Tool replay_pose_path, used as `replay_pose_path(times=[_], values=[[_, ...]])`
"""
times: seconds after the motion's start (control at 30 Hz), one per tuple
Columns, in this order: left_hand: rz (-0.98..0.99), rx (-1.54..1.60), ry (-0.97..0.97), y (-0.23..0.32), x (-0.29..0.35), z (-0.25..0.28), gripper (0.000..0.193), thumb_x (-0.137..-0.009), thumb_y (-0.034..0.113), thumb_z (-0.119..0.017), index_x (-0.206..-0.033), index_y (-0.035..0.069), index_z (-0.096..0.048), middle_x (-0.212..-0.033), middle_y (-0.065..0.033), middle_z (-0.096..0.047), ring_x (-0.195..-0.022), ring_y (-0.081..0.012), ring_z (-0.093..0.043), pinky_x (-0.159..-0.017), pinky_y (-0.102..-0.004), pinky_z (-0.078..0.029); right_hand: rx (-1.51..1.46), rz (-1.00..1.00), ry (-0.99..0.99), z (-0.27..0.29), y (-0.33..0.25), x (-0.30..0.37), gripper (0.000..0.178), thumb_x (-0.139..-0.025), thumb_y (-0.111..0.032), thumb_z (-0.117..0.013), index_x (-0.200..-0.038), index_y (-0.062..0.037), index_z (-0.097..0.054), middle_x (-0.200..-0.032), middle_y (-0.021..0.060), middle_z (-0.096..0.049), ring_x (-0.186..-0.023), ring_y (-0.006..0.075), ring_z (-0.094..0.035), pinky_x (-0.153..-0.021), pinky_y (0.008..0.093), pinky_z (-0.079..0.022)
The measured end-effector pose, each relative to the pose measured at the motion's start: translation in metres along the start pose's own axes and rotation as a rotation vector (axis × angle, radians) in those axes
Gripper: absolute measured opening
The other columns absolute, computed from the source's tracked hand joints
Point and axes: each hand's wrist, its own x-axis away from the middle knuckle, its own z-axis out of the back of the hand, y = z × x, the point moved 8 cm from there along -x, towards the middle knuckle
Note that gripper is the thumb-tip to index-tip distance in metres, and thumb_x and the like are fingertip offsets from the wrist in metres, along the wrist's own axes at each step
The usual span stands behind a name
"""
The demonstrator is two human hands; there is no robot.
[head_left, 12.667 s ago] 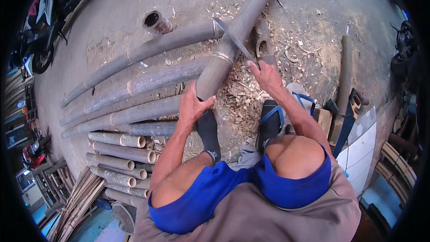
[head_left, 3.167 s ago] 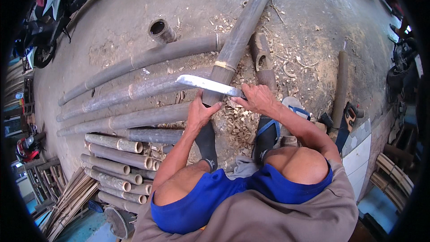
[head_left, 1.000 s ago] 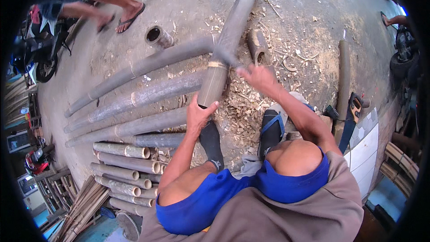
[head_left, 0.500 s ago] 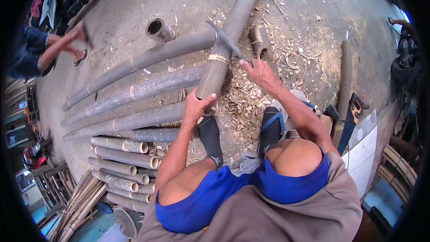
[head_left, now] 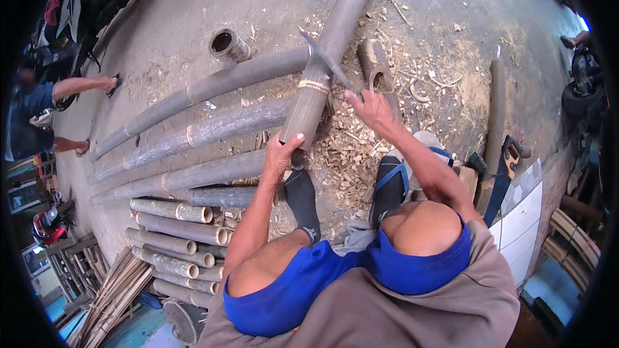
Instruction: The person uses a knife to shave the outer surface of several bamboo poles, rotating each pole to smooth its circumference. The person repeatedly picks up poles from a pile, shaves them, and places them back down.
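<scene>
A long bamboo pole [head_left: 338, 26] slants away from me, its cut near end raised by my feet. My left hand [head_left: 280, 153] is closed around that near end, with the thumb on top. In my right hand [head_left: 375, 113] is the handle of a machete, its grey blade [head_left: 327, 63] lying across the pole just beyond a pale, trimmed node ring [head_left: 314, 86]. Whether the edge touches the bamboo I cannot tell. Beside the blade, to the right, lies a short notched bamboo piece [head_left: 373, 61]. Wood chips [head_left: 351, 148] cover the ground below my right hand.
Several long bamboo poles [head_left: 213, 125] lie to the left, with shorter cut tubes [head_left: 174, 240] stacked nearer. A short bamboo tube [head_left: 229, 46] stands beyond them. At right, a handsaw [head_left: 501, 183] leans by another pole [head_left: 496, 109]. A person [head_left: 39, 109] is at far left.
The person at far left has taken a step, their legs now farther apart. My right hand and the machete have shifted only slightly; my left hand keeps its place on the pole's end.
</scene>
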Motion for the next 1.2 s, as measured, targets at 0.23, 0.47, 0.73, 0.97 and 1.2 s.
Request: replay_pose_path(times=[0.23,0.47,0.73,0.97,1.2], values=[[0.048,0.179,-0.053,-0.023,-0.009,0.002,0.081,-0.084,0.051,-0.082,-0.139,-0.005,-0.061,-0.123,-0.0139,-0.071,-0.106,-0.0206,-0.068,-0.099,-0.0371,-0.053,-0.074,0.031,0.037,-0.01,0.004,0.004,0.082,-0.099,-0.074,-0.051,-0.094,0.0052,-0.071,-0.079,0.0305,-0.071,-0.084,0.0505,-0.073,-0.078,0.0593,-0.058],[0.074,0.217,-0.037,-0.034,-0.012,0.007,0.088,-0.086,0.053,-0.079,-0.142,-0.01,-0.054,-0.125,-0.0187,-0.067,-0.108,-0.0234,-0.069,-0.09,-0.0382,-0.059,-0.023,0.131,-0.145,-0.023,-0.019,0.013,0.08,-0.1,-0.072,-0.053,-0.096,0.0065,-0.069,-0.076,0.0305,-0.069,-0.081,0.0499,-0.073,-0.075,0.0574,-0.058],[0.14,0.468,-0.047,-0.026,-0.004,0.003,0.074,-0.097,0.057,-0.062,-0.138,-0.004,-0.057,-0.114,-0.0209,-0.072,-0.093,-0.0292,-0.074,-0.077,-0.0415,-0.063,-0.246,-0.207,0.024,0.003,0.039,0.0,0.077,-0.101,-0.073,-0.051,-0.094,0.0012,-0.069,-0.077,0.0169,-0.067,-0.08,0.0293,-0.068,-0.071,0.0456,-0.052],[-0.031,0.595,-0.16,0.098,0.046,-0.001,0.085,-0.102,0.07,-0.04,-0.14,-0.004,-0.056,-0.109,-0.0213,-0.074,-0.087,-0.0306,-0.076,-0.071,-0.043,-0.066,-0.538,-0.533,0.172,0.019,0.179,0.072,0.066,-0.105,-0.06,-0.054,-0.064,-0.0083,-0.055,-0.06,-0.0018,-0.046,-0.058,0.0128,-0.042,-0.054,0.0384,-0.034],[-0.217,0.751,-0.387,0.248,0.087,-0.025,0.098,-0.102,0.077,-0.03,-0.152,-0.006,-0.045,-0.13,-0.0265,-0.068,-0.11,-0.038,-0.074,-0.089,-0.0497,-0.065,-0.871,-0.803,0.204,0.003,0.221,0.154,0.063,-0.103,-0.066,-0.054,-0.075,-0.0088,-0.056,-0.057,0.0032,-0.049,-0.048,0.0196,-0.051,-0.046,0.0376,-0.045]])
